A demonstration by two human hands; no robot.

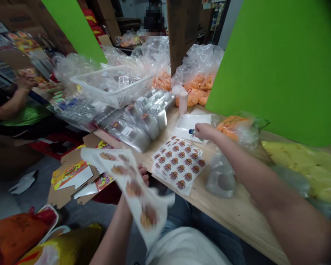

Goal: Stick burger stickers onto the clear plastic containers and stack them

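My left hand [143,176] is closed on a floppy white sticker sheet [127,180] with orange round stickers, held over my lap off the table's edge. My right hand [205,130] reaches forward over the wooden table [231,213], fingers closed on a small object with a blue tip [192,132], next to a white sheet [191,124]. A stack of sticker sheets [179,163] lies flat on the table between my hands. A clear plastic bag [220,178] lies under my right forearm.
Stacked clear plastic packages [139,121] and a white basket [113,88] stand to the left. Bags of orange items [198,86] sit behind, a small white bottle [182,101] before them. Green panels [278,62] stand right. Another person's arm [13,103] is far left. Cardboard pieces [71,176] lie on the floor.
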